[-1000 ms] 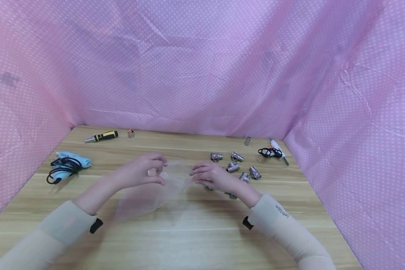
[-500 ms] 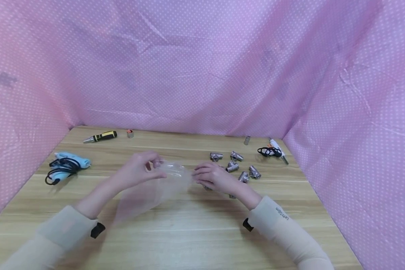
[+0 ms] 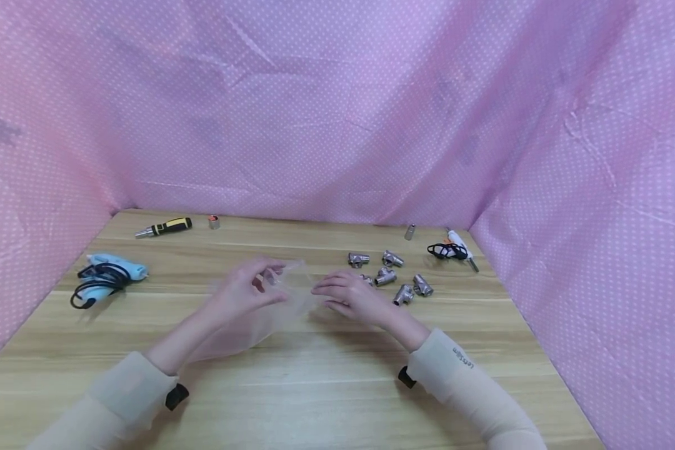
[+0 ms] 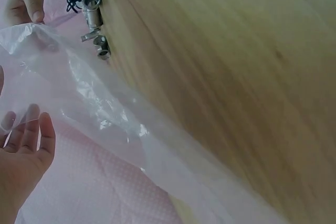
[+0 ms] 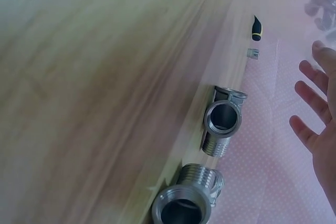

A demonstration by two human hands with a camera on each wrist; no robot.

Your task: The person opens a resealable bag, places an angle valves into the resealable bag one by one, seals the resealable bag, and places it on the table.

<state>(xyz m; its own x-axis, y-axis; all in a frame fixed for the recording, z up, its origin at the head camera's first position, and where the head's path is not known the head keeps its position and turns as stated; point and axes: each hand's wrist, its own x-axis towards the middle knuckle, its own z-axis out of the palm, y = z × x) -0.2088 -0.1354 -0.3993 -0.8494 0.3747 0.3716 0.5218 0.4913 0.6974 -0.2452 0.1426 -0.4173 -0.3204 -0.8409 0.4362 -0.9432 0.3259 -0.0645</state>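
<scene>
Bag: a clear plastic bag (image 3: 259, 312), thin and crinkled, with glossy highlights; the wood grain shows through it. Its mouth is raised between the two hands, and its lower end trails onto the table towards the near edge, left of centre.
Left hand: the left hand (image 3: 242, 289) pinches the bag's upper edge between thumb and curled fingertips; in the left wrist view the film (image 4: 100, 108) stretches away from the palm.
Right hand: the right hand (image 3: 351, 297) is at the bag's right side, fingers straight and slightly spread; the right wrist view shows its fingers (image 5: 315, 103) apart. Whether it actually touches the film cannot be told.
Fittings: a cluster of steel tee pipe fittings (image 3: 396, 281) lies just beyond the right hand, towards the far right of the table; threaded ends show up close (image 5: 223, 121).
Table: a light wooden table (image 3: 337, 381) with lengthwise grain.
Far left corner: a black-and-yellow screwdriver (image 3: 164, 227) with a small metal socket (image 3: 214, 222) beside it.
Left edge: a blue glue gun (image 3: 104, 278) with a coiled black cord.
Far right corner: a white tool with a black cord (image 3: 454, 249) and a small metal bit (image 3: 409, 232).
Room: pink white-dotted fabric (image 3: 337, 112) walls in the table on three sides.
</scene>
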